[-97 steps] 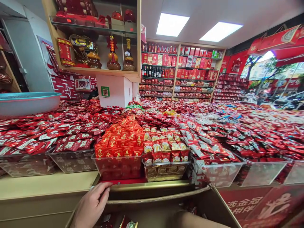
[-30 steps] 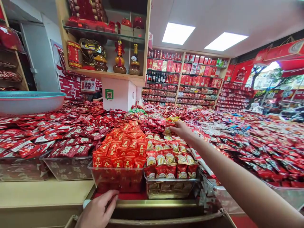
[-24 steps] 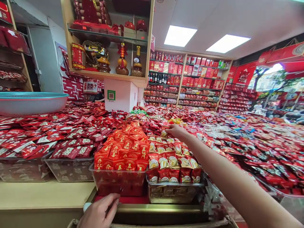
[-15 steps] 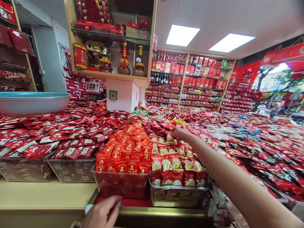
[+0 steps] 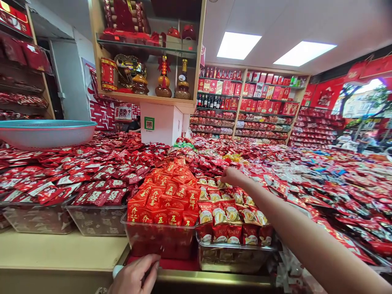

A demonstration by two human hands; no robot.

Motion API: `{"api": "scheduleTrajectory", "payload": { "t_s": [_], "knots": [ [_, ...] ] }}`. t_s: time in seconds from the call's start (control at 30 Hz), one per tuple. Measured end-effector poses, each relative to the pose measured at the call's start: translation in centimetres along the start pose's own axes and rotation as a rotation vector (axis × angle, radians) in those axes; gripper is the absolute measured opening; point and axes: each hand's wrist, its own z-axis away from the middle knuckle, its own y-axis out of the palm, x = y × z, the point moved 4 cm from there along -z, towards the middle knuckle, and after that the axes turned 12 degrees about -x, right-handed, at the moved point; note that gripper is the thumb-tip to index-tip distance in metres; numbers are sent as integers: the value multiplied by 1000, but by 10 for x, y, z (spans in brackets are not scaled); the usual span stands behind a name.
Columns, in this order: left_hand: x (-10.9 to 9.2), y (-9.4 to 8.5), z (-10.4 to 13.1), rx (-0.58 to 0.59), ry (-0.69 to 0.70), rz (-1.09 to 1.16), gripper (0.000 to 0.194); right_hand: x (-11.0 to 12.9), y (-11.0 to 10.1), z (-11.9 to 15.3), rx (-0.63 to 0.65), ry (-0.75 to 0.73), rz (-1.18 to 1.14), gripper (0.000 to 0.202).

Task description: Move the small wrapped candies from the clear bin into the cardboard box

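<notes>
My right hand (image 5: pixel 234 177) reaches over the back of a heap of durian snack packets (image 5: pixel 232 211), red and gold with pictures of the fruit. Its fingers are bent together at a small packet (image 5: pixel 220 182) at the rear of the heap; the fingertips are partly hidden. These packets fill a clear plastic bin (image 5: pixel 237 258). To its left, bright red packets with gold lettering (image 5: pixel 171 195) are piled in another clear bin (image 5: pixel 159 241). Below that bin my left hand (image 5: pixel 136 274) lies at the counter's front edge, fingers stretched out, holding nothing.
Dark red packets (image 5: pixel 105 190) fill bins on the left, beneath a wide blue-rimmed basket (image 5: pixel 49 132). More packets (image 5: pixel 346 196) spread to the right. A display cabinet (image 5: pixel 147 98) overhangs the counter on a white pillar (image 5: pixel 157 136). Stocked shelves (image 5: pixel 241 102) line the back wall.
The whole view has shifted slightly, so things sit a little further right. My right hand stays at the back of the durian packets, its fingers slightly more curled. My left hand keeps its place.
</notes>
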Motion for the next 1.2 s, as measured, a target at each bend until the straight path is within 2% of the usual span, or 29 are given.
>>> {"api": "scheduleTrajectory", "payload": {
  "t_s": [0.13, 0.4, 0.67, 0.97, 1.07, 1.2],
  "knots": [
    [-1, -1, 0, 6, -12, 0, 17, 0, 0, -2, 16, -30, 68, 20],
    [-1, 1, 1, 28, -25, -9, 18, -25, -2, -16, -15, -82, 194, 19],
    [-2, -1, 0, -11, -10, -3, 18, -21, 13, -25, -42, -121, 263, 23],
    [-1, 0, -2, -30, -11, 1, 18, -21, 15, -28, -76, -100, 247, 22],
    [-1, 0, -2, -26, -12, 2, 18, -21, 5, -25, -71, -103, 205, 19],
    [1, 1, -2, -22, -1, 3, 18, -11, -31, -2, -141, -134, 100, 14]
  ]
}}
